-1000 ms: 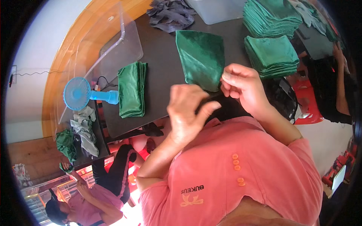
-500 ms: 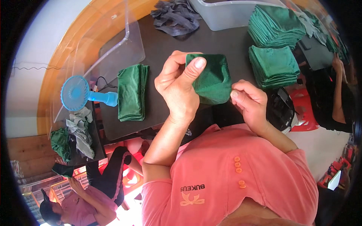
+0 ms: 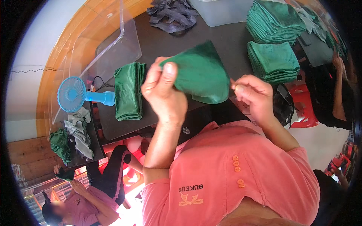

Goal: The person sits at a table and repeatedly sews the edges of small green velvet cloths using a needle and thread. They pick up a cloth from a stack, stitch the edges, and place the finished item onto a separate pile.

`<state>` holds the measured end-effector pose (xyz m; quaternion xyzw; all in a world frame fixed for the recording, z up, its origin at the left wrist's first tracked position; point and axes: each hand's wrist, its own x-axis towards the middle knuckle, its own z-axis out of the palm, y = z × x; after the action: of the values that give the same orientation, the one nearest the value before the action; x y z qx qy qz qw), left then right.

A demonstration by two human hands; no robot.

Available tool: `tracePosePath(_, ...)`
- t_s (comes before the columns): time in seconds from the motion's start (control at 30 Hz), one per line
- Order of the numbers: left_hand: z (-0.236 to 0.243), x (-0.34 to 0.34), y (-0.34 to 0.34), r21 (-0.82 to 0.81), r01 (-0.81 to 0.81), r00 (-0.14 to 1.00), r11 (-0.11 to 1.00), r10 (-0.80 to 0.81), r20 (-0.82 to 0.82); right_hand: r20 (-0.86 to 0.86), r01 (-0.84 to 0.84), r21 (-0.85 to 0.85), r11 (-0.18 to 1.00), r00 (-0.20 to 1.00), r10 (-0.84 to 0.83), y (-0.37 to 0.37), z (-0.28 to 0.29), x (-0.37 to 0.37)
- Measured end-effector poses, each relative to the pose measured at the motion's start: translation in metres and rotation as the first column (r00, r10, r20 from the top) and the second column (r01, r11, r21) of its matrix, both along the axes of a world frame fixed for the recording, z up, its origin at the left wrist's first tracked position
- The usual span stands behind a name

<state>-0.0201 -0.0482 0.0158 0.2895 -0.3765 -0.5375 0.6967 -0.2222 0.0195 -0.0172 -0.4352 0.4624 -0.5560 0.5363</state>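
A flat green velvet piece [image 3: 201,73], pouch-like in shape, is held above the table's front edge. My left hand [image 3: 164,90] grips its left side, thumb on top and fingers behind. At the lower right edge of the velvet, my right hand [image 3: 254,96] is closed in a pinch; what lies between its fingertips is too small to make out. To the left lies a folded stack of green velvet pieces [image 3: 129,91]. Two more stacks stand on the right, a taller one [image 3: 273,22] behind a lower one [image 3: 273,62].
A blue handheld fan [image 3: 71,94] lies left beside grey scraps [image 3: 80,132]. Clear plastic bins [image 3: 222,13] stand at the back and left, near a dark crumpled cloth [image 3: 172,16]. One person [image 3: 88,203] sits at lower left; another's arm [image 3: 338,90] shows at right.
My left hand has shifted left, and the velvet has tilted and spread wider between my hands. My right hand has moved slightly right, still pinched.
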Motion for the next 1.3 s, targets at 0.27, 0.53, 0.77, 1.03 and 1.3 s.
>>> tracePosePath(0.27,0.047,0.011,0.014,-0.290,-0.032,0.617,0.956,0.248,0.747,-0.235,0.055,-0.339,0.939,0.962,-0.141,0.001,-0.001,-0.006)
tracePosePath(0.53,0.033,0.010,-0.010,-0.169,0.336,0.871,0.927,-0.237,0.430,-0.323,0.084,-0.483,0.872,0.908,-0.267,0.003,-0.001,-0.004)
tracePosePath(0.77,0.022,0.004,-0.005,-0.246,0.349,0.920,0.904,-0.282,0.271,-0.414,-0.006,-0.556,0.831,0.869,-0.271,-0.003,-0.005,-0.006)
tracePosePath(1.03,0.009,0.010,-0.006,-0.355,0.287,0.925,0.890,-0.161,0.344,-0.352,-0.023,-0.315,0.949,0.931,-0.094,0.004,-0.003,-0.001)
tracePosePath(1.3,0.003,0.010,-0.007,-0.331,0.285,0.936,0.900,-0.187,0.298,-0.315,0.045,-0.331,0.943,0.936,-0.155,0.008,-0.006,-0.001)
